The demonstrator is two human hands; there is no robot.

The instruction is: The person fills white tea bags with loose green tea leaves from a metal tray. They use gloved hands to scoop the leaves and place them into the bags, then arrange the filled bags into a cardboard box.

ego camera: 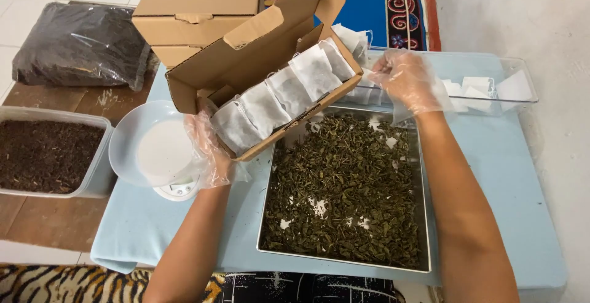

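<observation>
Here, seen from above, a person wearing thin clear plastic gloves works over a low table [504, 174] covered in pale blue. The left hand [209, 149] grasps the near corner of an open cardboard box [246, 63], holding it tilted above the table; inside it, running up and away from that grip, a row of filled white tea bags [289, 91] stands packed side by side from end to end. The right hand [409, 78] is at the far end of the box, fingers curled around the last bags at the box's edge; whether it is pinching one or only touching them cannot be told. Just beyond that hand lies a clear plastic tray [522, 88] with a few flat, empty white bags in it. Directly below the box sits a square metal tray [424, 217] spread with dried green tea leaves, thin enough in spots that the bottom shows through. Left of the gripping hand is a white bowl on a small kitchen scale [175, 189]; farther left, a plastic tub of dark loose tea [46, 155] and a dark sealed bag [80, 45]. Behind the open box rests a closed cardboard box [193, 14]. Judging by this, the box looks nearly full, while plenty of leaves and some empty bags remain.
</observation>
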